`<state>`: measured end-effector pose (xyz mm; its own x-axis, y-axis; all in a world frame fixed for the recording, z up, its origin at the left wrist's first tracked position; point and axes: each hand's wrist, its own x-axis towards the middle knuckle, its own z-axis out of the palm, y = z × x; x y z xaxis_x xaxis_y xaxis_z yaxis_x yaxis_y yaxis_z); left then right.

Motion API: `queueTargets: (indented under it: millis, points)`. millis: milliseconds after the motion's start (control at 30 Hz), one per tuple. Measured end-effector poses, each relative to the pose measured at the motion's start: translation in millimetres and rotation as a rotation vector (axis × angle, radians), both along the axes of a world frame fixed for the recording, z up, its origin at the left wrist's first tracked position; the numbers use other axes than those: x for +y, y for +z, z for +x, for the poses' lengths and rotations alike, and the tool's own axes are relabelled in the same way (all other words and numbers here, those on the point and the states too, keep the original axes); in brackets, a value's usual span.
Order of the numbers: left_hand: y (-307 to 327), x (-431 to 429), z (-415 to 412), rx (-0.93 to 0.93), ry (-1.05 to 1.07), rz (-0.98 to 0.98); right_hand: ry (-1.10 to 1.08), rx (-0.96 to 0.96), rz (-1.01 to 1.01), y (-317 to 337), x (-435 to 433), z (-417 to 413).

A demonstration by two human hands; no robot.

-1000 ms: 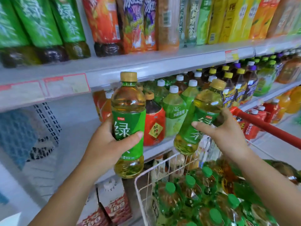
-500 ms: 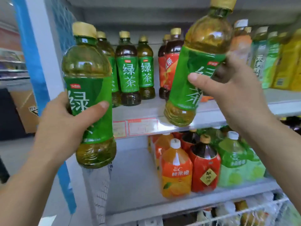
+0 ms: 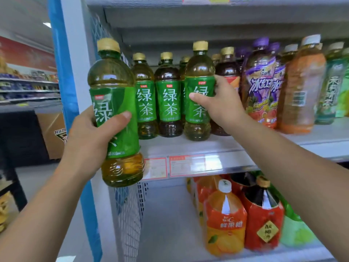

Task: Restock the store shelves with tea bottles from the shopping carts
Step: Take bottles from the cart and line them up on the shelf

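Bottle (image 3: 198, 103) upright on shelf (image 3: 188, 146), within right hand (image 3: 221, 108) grip

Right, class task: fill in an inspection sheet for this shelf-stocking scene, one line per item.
Surface: white metal shelf, space at its front left.
Job's things: green-labelled tea bottle upright on the shelf in the right hand; second green-labelled tea bottle held off the shelf.
Clutter: purple-labelled drink bottle and other drinks alongside.
Hands: left hand and right hand each grip a bottle.
Cables: nothing seen.
Surroundings: orange juice bottle below; cardboard box at left.
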<state>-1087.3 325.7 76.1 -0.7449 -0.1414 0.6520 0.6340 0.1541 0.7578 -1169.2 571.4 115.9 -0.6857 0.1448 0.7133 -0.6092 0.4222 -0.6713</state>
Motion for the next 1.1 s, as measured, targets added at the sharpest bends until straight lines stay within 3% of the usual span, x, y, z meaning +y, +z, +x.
queueTargets:
  millis: [633, 900, 967, 1033, 1100]
  points:
    - [-7, -6, -5, -0.006, -0.007, 0.016, -0.212, -0.392, 0.421, -6, -6, -16]
    - [-5, -5, -1, -0.047, -0.014, -0.001, -0.279, -0.436, 0.551, -7, -19, 19]
    - [-3, -3, 2, -0.070, -0.042, -0.007, -0.182, -0.318, 0.523, -11, -25, 40]
    - [0, 1, 7, -0.094, -0.078, -0.020, 0.095, -0.232, 0.413, -18, -35, 64]
    - [4, 8, 10, -0.084, -0.076, -0.068, 0.399, -0.271, 0.260, -22, -47, 88]
